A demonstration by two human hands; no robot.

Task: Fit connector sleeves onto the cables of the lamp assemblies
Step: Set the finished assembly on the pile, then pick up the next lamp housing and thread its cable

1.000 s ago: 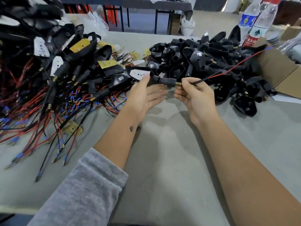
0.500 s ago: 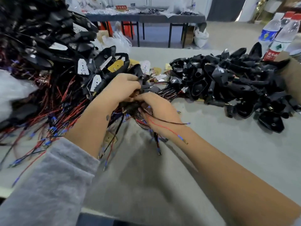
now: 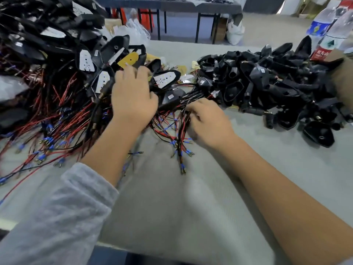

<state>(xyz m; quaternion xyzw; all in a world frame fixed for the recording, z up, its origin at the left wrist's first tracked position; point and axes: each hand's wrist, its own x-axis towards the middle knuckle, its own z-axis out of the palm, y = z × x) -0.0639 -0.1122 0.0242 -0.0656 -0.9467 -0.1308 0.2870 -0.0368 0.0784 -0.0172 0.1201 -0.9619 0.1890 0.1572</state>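
A big heap of black lamp assemblies (image 3: 63, 60) with red and black cables covers the left of the table. To the right lies a pile of black connector sleeves (image 3: 267, 83). My left hand (image 3: 133, 96) rests back-up on the edge of the lamp heap, its fingers stretched out over a lamp; what is under the palm is hidden. My right hand (image 3: 208, 121) lies just right of it, fingers curled round a bundle of cables (image 3: 179, 142) whose blue-tipped ends fan out toward me. Motion blurs both hands slightly.
The grey cloth table (image 3: 172, 207) runs toward me. Two water bottles (image 3: 324, 29) and a cardboard box (image 3: 343, 81) stand at the far right. Another table (image 3: 172, 4) and white bags (image 3: 235, 33) sit beyond the far edge.
A second ago both hands held one lamp's sleeve and cable at the table's middle. They carried it left to the lamp heap; the left hand's fingers uncurled, and the right hand now holds the cable bundle.
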